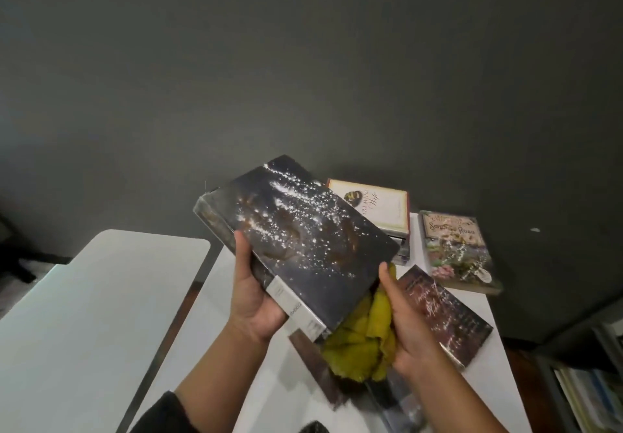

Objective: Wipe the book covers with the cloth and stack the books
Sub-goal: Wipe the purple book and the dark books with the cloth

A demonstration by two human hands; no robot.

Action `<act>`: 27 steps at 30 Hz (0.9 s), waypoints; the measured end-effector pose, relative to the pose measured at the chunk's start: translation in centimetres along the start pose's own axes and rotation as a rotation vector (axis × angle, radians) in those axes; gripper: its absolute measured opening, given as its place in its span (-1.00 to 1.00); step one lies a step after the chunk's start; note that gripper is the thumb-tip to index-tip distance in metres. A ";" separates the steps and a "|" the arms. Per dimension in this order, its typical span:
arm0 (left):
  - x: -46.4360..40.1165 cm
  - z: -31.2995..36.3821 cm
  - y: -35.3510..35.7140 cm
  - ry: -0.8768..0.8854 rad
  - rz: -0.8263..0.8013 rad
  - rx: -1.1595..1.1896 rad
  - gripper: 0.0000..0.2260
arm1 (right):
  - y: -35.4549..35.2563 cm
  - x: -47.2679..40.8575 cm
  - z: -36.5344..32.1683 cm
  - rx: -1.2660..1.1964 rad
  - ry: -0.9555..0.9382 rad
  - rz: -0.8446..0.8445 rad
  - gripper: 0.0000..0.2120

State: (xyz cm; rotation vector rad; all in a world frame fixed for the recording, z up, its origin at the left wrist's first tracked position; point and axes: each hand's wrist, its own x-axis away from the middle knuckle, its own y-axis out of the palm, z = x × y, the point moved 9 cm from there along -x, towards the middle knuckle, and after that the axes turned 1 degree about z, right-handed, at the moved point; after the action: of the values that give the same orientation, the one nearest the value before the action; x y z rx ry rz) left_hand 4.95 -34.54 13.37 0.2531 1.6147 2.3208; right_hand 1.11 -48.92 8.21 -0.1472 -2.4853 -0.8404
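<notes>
Both forearms reach forward and up. The left hand [256, 301] has its fingers curled, thumb raised along an edge. The right hand [409, 324] is curled in a grip, thumb up.

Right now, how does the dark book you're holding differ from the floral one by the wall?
The dark book is lifted and tilted in both hands; the floral book lies flat on the white table. The dark book's cover is near-black, the floral book's pale and flowery. Both carry white powder.
</notes>
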 end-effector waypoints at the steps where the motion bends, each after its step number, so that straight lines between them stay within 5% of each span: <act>1: 0.0 0.3 0.1 -0.020 -0.018 0.018 -0.36 | -0.4 -0.1 -0.5 0.030 -0.029 0.029 -0.51; 6: 0.1 2.8 -1.1 0.028 0.077 -0.036 -0.36 | -0.6 2.8 -6.7 0.311 -0.481 0.253 -0.78; 9: -0.1 3.1 -2.2 0.021 0.108 -0.055 -0.40 | 3.6 4.1 -8.4 0.931 -0.757 0.158 -0.73; 12: -0.5 3.1 -2.7 0.015 0.138 -0.040 -0.44 | 5.6 4.4 -7.7 1.338 -0.995 0.260 -0.65; 19: -0.3 2.5 -2.2 -0.014 0.127 -0.006 -0.46 | 10.4 7.5 -1.3 1.612 -1.189 0.115 -0.60; 22: 0.3 2.5 -2.1 -0.013 0.170 -0.027 -0.67 | 8.3 5.5 -4.4 1.569 -1.110 0.247 -0.53; 27: 1.0 2.4 -2.8 0.001 0.235 -0.038 -0.64 | 5.6 3.6 -8.4 1.516 -1.045 0.394 -0.49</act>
State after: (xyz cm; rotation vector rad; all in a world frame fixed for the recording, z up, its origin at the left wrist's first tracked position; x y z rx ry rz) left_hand 5.19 -31.16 11.58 0.4549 1.6160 2.5207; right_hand 3.06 -49.61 18.68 -0.5664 -2.9932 1.7022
